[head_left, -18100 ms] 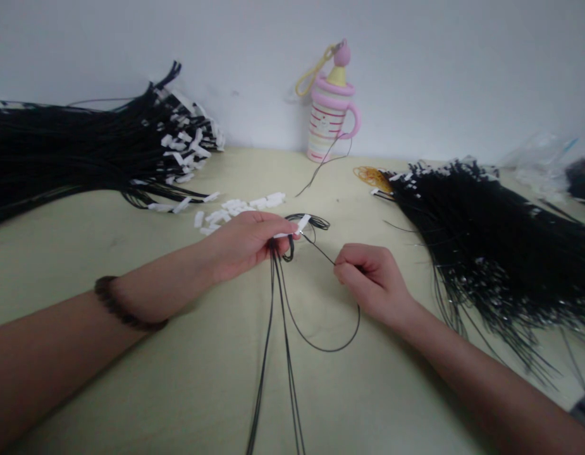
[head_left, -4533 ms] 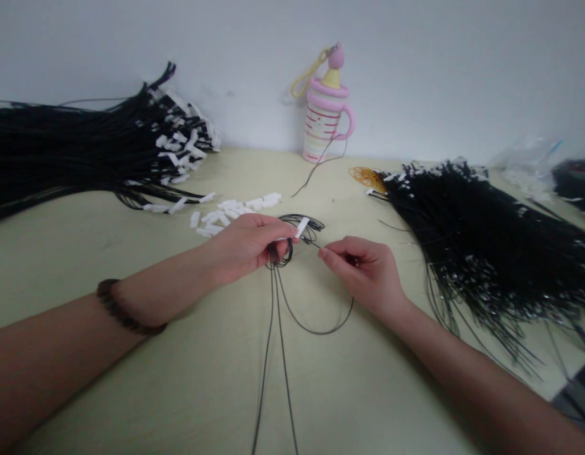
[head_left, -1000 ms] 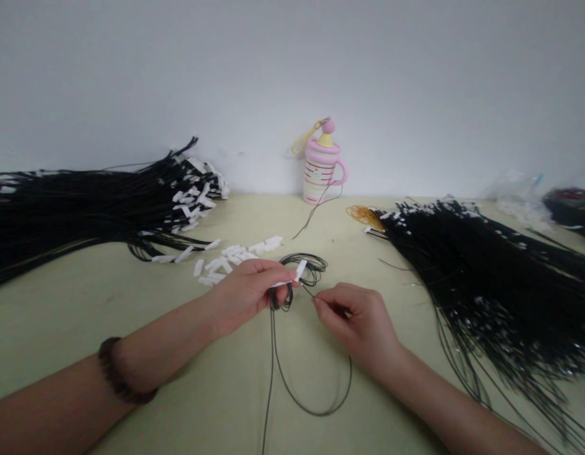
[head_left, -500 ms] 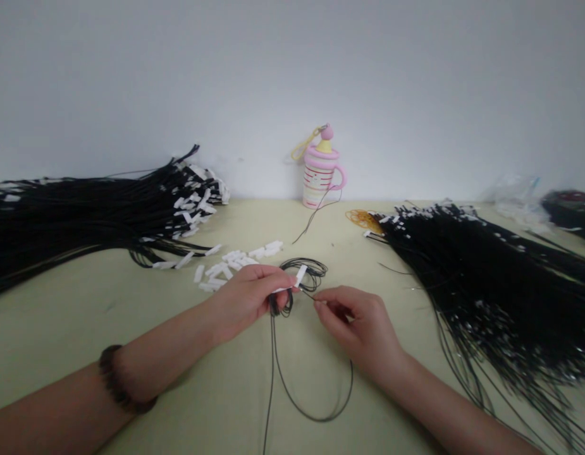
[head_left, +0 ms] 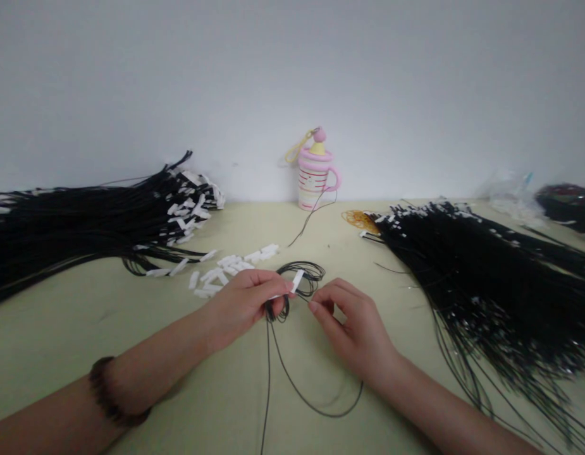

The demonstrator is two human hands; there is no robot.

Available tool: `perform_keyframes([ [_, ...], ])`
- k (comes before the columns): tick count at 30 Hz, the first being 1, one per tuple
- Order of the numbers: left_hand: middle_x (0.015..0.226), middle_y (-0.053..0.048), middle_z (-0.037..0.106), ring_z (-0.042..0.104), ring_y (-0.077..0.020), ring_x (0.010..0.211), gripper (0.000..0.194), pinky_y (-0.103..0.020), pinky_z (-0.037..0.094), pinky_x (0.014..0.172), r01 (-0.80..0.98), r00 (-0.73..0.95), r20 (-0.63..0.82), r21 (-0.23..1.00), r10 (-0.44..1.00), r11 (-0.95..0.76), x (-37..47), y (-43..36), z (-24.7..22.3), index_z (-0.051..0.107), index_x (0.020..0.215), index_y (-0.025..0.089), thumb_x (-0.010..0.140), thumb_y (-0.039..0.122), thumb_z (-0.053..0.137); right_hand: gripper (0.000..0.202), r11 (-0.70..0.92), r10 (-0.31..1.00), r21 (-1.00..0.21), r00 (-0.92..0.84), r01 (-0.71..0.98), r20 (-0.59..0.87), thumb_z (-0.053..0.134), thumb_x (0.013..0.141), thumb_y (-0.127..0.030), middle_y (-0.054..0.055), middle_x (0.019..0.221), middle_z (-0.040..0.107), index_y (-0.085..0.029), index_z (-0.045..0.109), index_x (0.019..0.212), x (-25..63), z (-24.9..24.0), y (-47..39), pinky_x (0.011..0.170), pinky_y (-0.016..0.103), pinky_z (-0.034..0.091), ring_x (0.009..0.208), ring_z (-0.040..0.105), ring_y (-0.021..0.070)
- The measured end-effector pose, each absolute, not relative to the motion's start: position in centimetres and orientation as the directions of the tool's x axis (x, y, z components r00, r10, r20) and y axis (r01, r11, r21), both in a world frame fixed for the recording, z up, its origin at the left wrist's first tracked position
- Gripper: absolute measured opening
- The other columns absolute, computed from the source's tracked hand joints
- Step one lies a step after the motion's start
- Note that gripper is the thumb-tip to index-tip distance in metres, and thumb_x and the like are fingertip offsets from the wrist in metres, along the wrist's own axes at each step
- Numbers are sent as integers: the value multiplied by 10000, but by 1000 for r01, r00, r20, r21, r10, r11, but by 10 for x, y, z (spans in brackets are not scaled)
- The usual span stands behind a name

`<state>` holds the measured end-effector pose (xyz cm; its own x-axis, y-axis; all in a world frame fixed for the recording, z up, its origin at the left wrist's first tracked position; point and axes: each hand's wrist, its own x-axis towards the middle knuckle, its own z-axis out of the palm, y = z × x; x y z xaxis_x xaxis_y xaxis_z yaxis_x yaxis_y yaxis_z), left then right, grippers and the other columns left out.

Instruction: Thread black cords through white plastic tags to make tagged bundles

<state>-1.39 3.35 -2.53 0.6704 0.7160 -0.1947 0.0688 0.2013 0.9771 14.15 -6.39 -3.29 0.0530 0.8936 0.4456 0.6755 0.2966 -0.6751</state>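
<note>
My left hand is closed round a bunch of thin black cord, with a small white tag standing up between thumb and forefinger. Coils of the black cord loop out beyond the fingers. My right hand pinches a thin stretch of cord just to the right of the tag. From the left hand a long loop hangs toward the front and swings round below the right hand. Loose white tags lie on the table left of and behind my left hand.
A pile of black cords with white tags covers the left. Another heap of black cords fills the right, with orange rubber bands beside it. A pink-lidded striped cup stands against the wall. Clear plastic bags lie farther right.
The right hand has opened its grip angle slightly, still pinching the cord by the tag. The hanging loop has shifted a little rightward. The whole view has moved slightly.
</note>
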Motion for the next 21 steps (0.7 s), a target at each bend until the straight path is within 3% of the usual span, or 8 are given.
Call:
perform_keyframes([
  [12,482,30,523,430,-91,513,230,-233,317,545,49,691,-186,976,699,212,-14,35,-27,601,561,166,742,309,601,122,201,926,-781,145,592,348,506,815,-204,13,667,553,-152,582,735,140,-35,-62,560,215,394,616,497,103],
  [21,504,37,526,430,-97,541,312,-241,305,564,164,674,-67,985,736,-60,-14,29,-26,553,517,169,770,351,560,109,295,875,-673,92,678,476,487,814,-155,17,695,545,-157,580,757,134,-39,-63,603,219,387,654,504,108],
])
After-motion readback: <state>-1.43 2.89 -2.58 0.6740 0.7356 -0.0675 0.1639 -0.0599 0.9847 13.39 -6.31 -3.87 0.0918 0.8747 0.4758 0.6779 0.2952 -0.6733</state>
